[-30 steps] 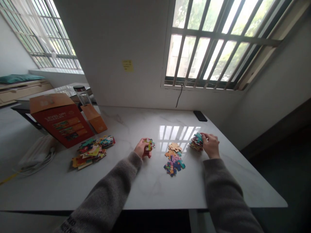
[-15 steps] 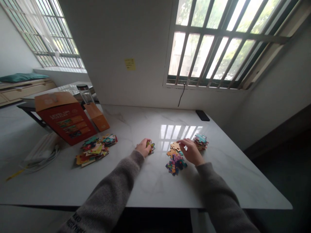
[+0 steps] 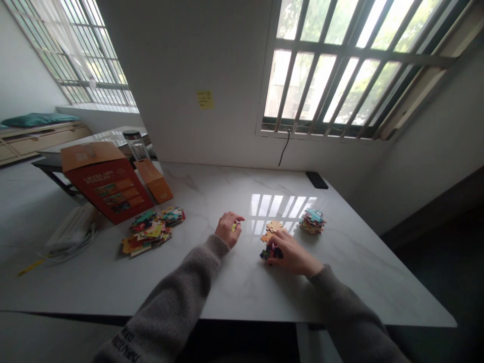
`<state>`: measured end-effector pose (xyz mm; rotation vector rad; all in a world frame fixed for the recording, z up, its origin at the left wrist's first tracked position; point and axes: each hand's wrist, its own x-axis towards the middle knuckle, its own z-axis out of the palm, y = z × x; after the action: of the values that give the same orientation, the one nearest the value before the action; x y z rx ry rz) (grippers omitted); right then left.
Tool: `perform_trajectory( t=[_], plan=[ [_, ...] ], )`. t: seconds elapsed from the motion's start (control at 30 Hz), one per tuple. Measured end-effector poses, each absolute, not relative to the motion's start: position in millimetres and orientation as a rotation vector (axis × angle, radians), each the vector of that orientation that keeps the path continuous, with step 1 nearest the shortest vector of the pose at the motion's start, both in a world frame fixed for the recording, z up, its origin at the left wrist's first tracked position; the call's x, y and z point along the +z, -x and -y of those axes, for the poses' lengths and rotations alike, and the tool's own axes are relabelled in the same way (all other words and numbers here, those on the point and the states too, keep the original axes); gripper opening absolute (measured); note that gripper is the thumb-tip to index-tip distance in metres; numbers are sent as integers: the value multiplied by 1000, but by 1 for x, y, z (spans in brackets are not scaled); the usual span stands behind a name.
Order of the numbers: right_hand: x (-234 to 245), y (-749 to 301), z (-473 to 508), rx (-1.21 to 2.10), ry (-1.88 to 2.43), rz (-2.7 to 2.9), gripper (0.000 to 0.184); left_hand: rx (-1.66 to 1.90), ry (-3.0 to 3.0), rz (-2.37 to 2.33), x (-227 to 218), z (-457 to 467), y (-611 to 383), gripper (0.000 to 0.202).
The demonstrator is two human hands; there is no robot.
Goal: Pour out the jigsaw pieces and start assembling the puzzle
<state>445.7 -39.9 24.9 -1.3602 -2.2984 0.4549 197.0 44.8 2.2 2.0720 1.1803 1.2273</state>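
My left hand is over the table with thumb and fingers curved apart. A yellow-green bit of puzzle pieces shows between them; the hand hides most of those pieces. My right hand has its thumb and fingers closed around dark blue and purple puzzle pieces, partly covering them. Tan and orange puzzle pieces lie just beyond its fingers. To the right of that hand stands a stack of puzzle pieces with light blue on top.
A mixed heap of puzzle pieces lies at the left. Behind it stand a red puzzle box, a smaller orange box and a glass bottle. White cables lie farther left. A black phone rests near the wall.
My left hand has loosened its fingers from around the small group of pieces. My right hand has moved left and towards me, from beside the tan pieces onto the dark blue and purple ones.
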Motion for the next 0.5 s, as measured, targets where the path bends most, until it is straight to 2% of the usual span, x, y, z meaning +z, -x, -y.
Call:
perform_trajectory(
  t=[0.07, 0.2, 0.37, 0.5],
  plan=[
    [24, -443, 33, 617, 1353, 2135, 24, 1220, -1935, -1079, 3, -40, -201, 17],
    [29, -433, 19, 944, 1252, 1757, 30, 1078, -1671, -878, 2, -36, -208, 20],
    [37, -403, 0, 1297, 1037, 1399, 43, 1035, -1472, -677, 4, -33, -214, 51],
    [34, -383, -11, 1328, 995, 1355, 43, 1086, -1372, -691, 5, -37, -212, 51]
  ],
)
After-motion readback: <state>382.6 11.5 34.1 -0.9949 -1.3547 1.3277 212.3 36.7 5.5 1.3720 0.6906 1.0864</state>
